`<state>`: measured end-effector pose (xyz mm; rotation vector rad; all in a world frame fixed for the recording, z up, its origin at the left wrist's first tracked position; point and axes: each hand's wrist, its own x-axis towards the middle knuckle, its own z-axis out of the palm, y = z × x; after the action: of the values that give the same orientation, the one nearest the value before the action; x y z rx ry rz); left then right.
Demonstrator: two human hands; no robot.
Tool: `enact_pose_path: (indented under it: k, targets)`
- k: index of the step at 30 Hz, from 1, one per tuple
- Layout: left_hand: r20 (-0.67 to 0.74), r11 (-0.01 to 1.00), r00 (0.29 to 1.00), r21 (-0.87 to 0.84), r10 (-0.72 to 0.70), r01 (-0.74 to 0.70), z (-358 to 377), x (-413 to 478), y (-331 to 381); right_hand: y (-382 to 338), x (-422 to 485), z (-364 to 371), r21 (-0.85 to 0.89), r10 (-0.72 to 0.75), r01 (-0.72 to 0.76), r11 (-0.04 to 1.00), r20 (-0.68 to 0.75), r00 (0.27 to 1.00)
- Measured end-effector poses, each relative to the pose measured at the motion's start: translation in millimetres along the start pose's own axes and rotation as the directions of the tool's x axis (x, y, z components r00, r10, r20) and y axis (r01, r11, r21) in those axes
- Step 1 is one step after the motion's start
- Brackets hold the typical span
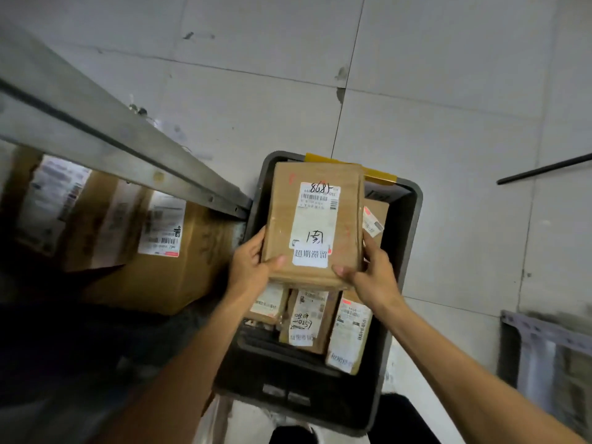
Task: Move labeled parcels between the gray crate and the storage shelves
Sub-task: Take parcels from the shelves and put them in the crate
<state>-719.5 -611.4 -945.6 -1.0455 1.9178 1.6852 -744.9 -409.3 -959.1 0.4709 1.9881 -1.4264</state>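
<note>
Cardboard parcel [315,219] clasped at near corners, left grip [248,267], right grip [373,274]; above gray crate [411,238]

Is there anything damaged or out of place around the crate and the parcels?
The gray crate has yellow tape over its far rim, perhaps a repair. A thin black rod seems to lie on the floor to its right. Nothing else stands out.

The head camera looks steeply down, close above the gray crate [403,251] on the tiled floor [448,91].

Pale gray floor tiles [432,59], dark-seamed and scuffed, with a black rod [544,169] at right.
</note>
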Motion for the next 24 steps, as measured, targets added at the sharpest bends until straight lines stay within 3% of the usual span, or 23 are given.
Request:
enact_pose_path:
  k: [9, 16, 20, 24]
  targets:
    - [-0.047, 0.978, 0.996, 0.199, 0.070, -0.059, -5, 63, -7, 27, 80, 43, 0.020, 0.088, -0.087, 0.996, -0.040, 0.995]
    - [0.018, 0.924, 0.994, 0.368, 0.108, -0.107, -14, 60, -7, 24, 88, 42, -0.023, 0.147, -0.146, 0.989, 0.113, 0.983]
    - [0.037, 0.854, 0.991, 0.504, 0.130, -0.131, -7, 43, 18, -11, 67, 13, -0.252, 0.239, -0.205, 0.946, 0.114, 0.964]
    - [0.149, 0.743, 0.982, 0.643, 0.120, -0.188, 5, 13, 73, -74, 25, -21, -0.597, 0.202, -0.043, 0.801, 0.201, 0.958]
